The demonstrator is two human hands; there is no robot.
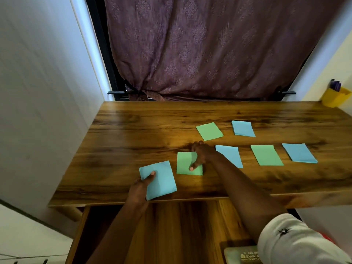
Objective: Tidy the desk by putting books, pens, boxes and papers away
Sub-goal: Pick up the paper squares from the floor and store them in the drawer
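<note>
Head view: wooden desk [133, 121] with seven folded coloured papers on or over it. Left hand [140, 186] sits at the near edge and pinches the near-left blue paper [162, 178], thumb on top at its near-left corner, the other fingers hidden under it; the sheet overhangs the desk edge slightly. Right hand [202, 155] is on the near green paper [183, 162], just right of the blue one and not touching it: thumb tip pressed onto the sheet, fingers bent over its far edge. Blurred there, so can't tell if that sheet is lifted or flat on the desk. Right forearm crosses the corner of the middle blue paper [231, 156]. Same row, further right and spaced apart: right green paper [266, 155], then right blue paper [299, 153]. Far row: far green paper [209, 131] and far blue paper [243, 129], side by side with a gap. Yellow pen holder [333, 98] at the far-right corner, dark pens [336, 85] standing in it. Purple curtain [190, 44] hangs behind the desk. White sleeve [295, 242] on the right arm, bottom right. Below the desk edge, a wooden surface [181, 225] with what is probably a book [243, 254], print unreadable.
</note>
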